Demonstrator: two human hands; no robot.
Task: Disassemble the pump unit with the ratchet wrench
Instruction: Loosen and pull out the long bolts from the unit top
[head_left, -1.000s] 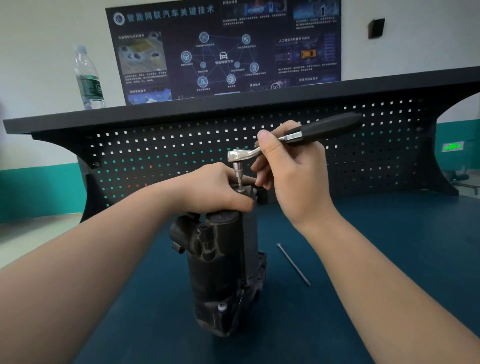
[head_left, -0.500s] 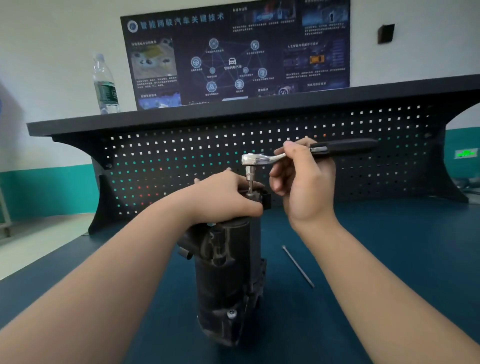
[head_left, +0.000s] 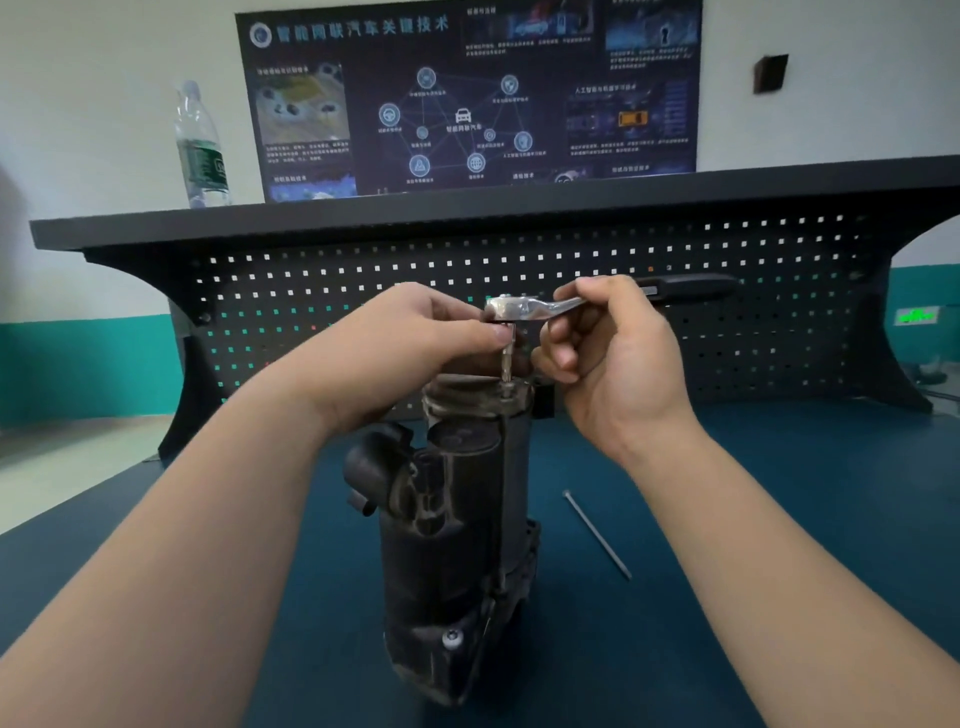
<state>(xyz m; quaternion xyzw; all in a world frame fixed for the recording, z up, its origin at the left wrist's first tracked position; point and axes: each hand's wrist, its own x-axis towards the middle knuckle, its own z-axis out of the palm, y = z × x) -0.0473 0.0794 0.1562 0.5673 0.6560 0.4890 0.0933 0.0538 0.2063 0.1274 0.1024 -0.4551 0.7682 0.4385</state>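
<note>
Looking maybe halfway: one long bolt (head_left: 597, 535) already lies on the counter (head_left: 779, 519), while the right hand (head_left: 618, 358) grips the ratchet wrench (head_left: 524, 307) on the pump unit (head_left: 457, 545)'s next top bolt, left hand (head_left: 415, 343) pinching the bit.

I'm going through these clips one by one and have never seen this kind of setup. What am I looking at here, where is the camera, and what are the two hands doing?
There is no robot here. The camera sits on a person's head and looks forward and down, so the two bare arms reaching in are that person's own.

On the dark blue workbench stands a black pump unit, upright. The right hand grips a ratchet wrench by its handle. The wrench's silver head sits above the pump, and a short bit runs down from it to a fastener on the pump's top. The left hand pinches that bit just under the wrench head.

A long thin metal rod lies loose on the bench to the right of the pump. Behind are a perforated back panel, a shelf with a water bottle, and a wall poster.
</note>
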